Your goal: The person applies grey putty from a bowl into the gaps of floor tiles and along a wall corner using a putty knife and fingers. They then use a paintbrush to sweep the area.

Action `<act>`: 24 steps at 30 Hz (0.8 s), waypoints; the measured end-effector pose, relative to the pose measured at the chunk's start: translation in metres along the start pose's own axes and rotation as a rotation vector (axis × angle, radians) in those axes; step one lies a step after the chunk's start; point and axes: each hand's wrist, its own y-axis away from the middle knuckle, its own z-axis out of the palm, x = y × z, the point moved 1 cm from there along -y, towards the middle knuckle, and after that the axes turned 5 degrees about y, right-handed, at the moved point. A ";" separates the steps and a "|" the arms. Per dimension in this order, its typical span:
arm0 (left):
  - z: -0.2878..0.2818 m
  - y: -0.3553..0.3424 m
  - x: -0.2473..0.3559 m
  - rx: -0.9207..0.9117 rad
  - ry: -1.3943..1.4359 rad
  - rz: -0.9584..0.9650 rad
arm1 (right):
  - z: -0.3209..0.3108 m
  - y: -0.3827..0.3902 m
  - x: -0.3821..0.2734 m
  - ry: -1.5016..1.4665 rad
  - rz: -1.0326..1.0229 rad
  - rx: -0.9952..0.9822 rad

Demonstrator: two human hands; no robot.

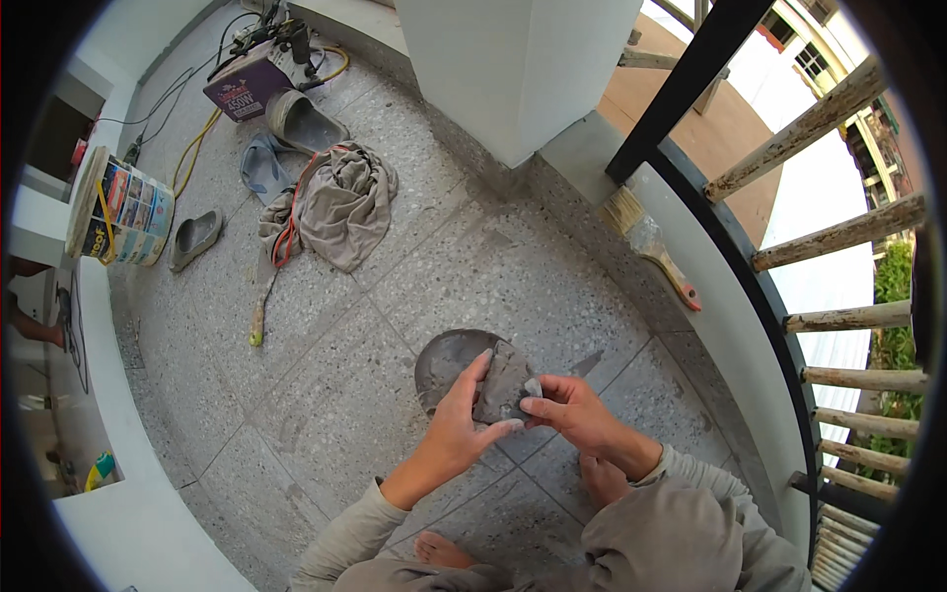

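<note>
Gray piece [506, 380]: is resting between both hands, over the right part of the bowl; its material is hard to tell.
Printed bucket [138, 212]: is sitting near the left wall.
Gray shoe [195, 240]: is lying just beside the bucket.
Yellow-handled tool [258, 321]: is lying below the bundled cloth.
Bundled cloth [345, 205]: is lying crumpled on the speckled floor.
Round bowl [442, 360]: is sitting on the floor beneath the hands.
Left hand [462, 407]: is grasping the piece, fingers along its left side, thumb near its lower edge.
Right hand [572, 409]: is pinching the piece's right edge between thumb and fingers.
Paintbrush [651, 247]: is lying on the ledge beside the railing [723, 237].
</note>
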 end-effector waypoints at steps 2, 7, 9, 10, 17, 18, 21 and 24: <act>0.004 -0.014 0.016 -0.035 -0.146 0.042 | -0.008 -0.002 0.001 -0.068 -0.043 -0.005; 0.010 -0.041 0.066 -0.125 -0.268 -0.069 | -0.031 -0.004 -0.020 -0.184 -0.103 -0.004; 0.014 -0.051 0.082 -0.157 -0.359 -0.077 | -0.039 -0.004 -0.027 -0.119 -0.150 -0.009; 0.016 -0.055 0.088 -0.186 -0.438 -0.077 | -0.042 -0.003 -0.030 -0.130 -0.150 -0.022; 0.038 -0.084 0.082 -0.133 -0.427 0.043 | -0.073 0.006 -0.049 -0.225 -0.189 0.045; 0.042 -0.087 0.079 -0.121 -0.408 0.055 | -0.078 0.007 -0.049 -0.254 -0.189 0.050; 0.054 -0.097 0.071 -0.080 -0.368 0.063 | -0.089 0.006 -0.049 -0.358 -0.206 0.057; 0.071 -0.103 0.068 -0.016 -0.355 0.118 | -0.103 0.013 -0.049 -0.427 -0.222 0.080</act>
